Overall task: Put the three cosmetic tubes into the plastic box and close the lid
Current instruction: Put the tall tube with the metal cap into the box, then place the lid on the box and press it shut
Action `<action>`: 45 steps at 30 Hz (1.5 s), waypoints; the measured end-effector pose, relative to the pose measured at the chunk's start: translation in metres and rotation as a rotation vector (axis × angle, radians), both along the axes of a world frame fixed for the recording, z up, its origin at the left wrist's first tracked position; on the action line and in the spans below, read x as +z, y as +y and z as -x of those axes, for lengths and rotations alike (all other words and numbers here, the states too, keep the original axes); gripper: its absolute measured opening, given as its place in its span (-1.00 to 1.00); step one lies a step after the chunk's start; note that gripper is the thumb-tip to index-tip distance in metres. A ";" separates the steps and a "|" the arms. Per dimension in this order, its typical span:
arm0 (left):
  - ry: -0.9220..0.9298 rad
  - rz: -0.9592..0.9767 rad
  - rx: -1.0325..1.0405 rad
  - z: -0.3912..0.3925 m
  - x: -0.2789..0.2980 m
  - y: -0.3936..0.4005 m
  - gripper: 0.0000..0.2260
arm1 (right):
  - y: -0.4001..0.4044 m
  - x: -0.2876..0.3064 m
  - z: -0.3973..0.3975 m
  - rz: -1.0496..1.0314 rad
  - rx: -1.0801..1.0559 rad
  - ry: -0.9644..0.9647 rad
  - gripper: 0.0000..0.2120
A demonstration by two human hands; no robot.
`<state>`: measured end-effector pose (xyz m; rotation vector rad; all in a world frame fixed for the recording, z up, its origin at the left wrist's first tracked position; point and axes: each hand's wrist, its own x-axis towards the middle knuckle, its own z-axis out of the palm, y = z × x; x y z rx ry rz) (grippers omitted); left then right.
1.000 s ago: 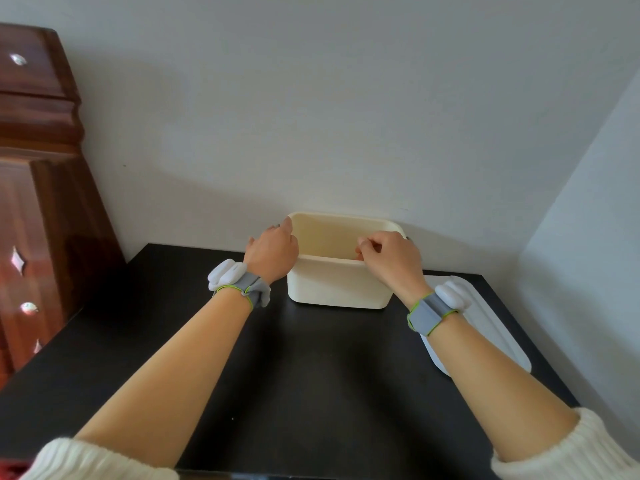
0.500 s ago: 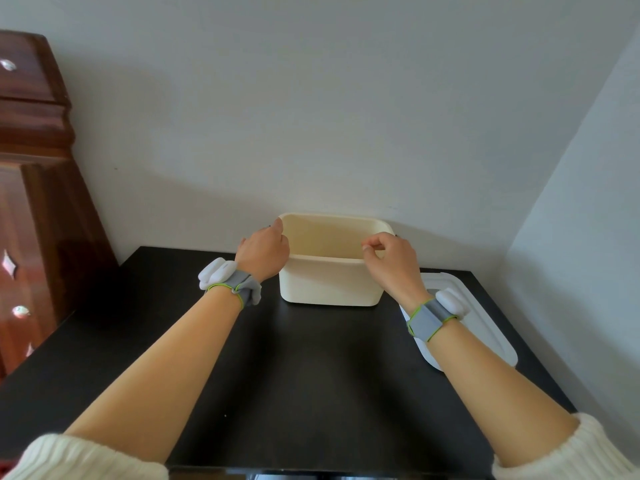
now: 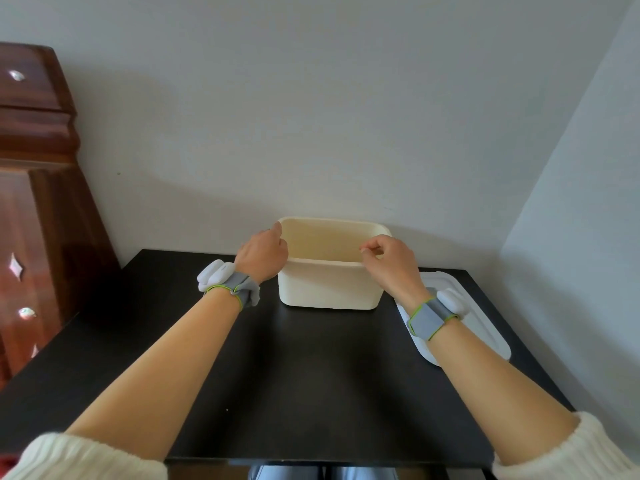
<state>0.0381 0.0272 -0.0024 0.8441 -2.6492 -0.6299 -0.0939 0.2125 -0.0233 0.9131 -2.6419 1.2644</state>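
Steadying the cream plastic box (image 3: 329, 285) at frame centre, the left hand (image 3: 263, 256) clamps its rim; the right hand (image 3: 389, 263) pinches empty above. Lid (image 3: 481, 327) lies at right on the counter (image 3: 311, 375). No tubes visible; closing now risks an empty box.

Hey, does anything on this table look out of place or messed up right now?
Nothing looks spilled or damaged. The plastic box stands upright and open on the black table, both hands at its rim. Its lid lies flat to the right, partly under the right wrist. No cosmetic tubes are visible; the box floor is hidden.
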 end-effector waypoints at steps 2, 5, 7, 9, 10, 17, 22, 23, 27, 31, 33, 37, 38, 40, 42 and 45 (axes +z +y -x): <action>0.025 -0.025 -0.004 0.000 0.000 -0.001 -0.69 | 0.004 0.002 0.001 0.024 -0.014 -0.001 -0.82; 0.055 -0.002 -0.026 0.001 -0.001 -0.004 -0.55 | 0.011 0.007 0.004 0.114 -0.031 -0.002 -0.84; 0.070 0.022 -0.038 0.001 -0.001 -0.006 -0.50 | 0.017 0.010 0.007 0.182 -0.044 -0.003 -0.85; 0.084 0.023 -0.040 0.003 -0.001 -0.006 -0.51 | 0.024 0.014 0.011 0.239 -0.067 0.001 -0.85; 0.097 0.025 -0.041 0.004 -0.001 -0.005 -0.53 | 0.028 0.016 0.013 0.268 -0.083 0.003 -0.85; 0.321 0.109 -0.146 0.018 0.001 0.033 -0.61 | 0.060 0.015 0.023 0.338 -0.154 0.038 -0.81; 0.553 0.118 -0.322 0.026 0.001 0.078 -0.68 | 0.076 0.006 0.029 0.334 -0.184 0.012 -0.80; 0.587 0.120 -0.364 0.027 0.001 0.087 -0.69 | 0.080 0.004 0.032 0.325 -0.188 0.006 -0.80; 0.647 0.181 -0.481 0.033 -0.002 0.120 -0.70 | 0.098 -0.009 0.043 0.257 -0.212 -0.043 -0.83; 0.609 0.270 -0.429 0.036 -0.010 0.145 -0.73 | 0.112 -0.024 0.050 0.196 -0.229 -0.085 -0.79; 0.547 0.249 -0.457 0.038 -0.016 0.155 -0.72 | 0.119 -0.031 0.054 0.157 -0.253 -0.091 -0.76; 0.294 0.109 -0.509 0.045 -0.032 0.171 -0.71 | 0.130 -0.044 0.059 0.053 -0.255 -0.133 -0.69; 0.215 0.081 -0.511 0.048 -0.036 0.174 -0.71 | 0.134 -0.047 0.060 0.033 -0.251 -0.154 -0.67; 0.057 0.063 -0.504 0.049 -0.045 0.177 -0.67 | 0.136 -0.054 0.059 -0.003 -0.252 -0.194 -0.63; -0.068 0.085 -0.484 0.050 -0.053 0.180 -0.61 | 0.139 -0.059 0.058 -0.052 -0.270 -0.211 -0.57; -0.166 0.071 -0.433 0.053 -0.065 0.187 -0.58 | 0.144 -0.066 0.057 -0.117 -0.305 -0.227 -0.50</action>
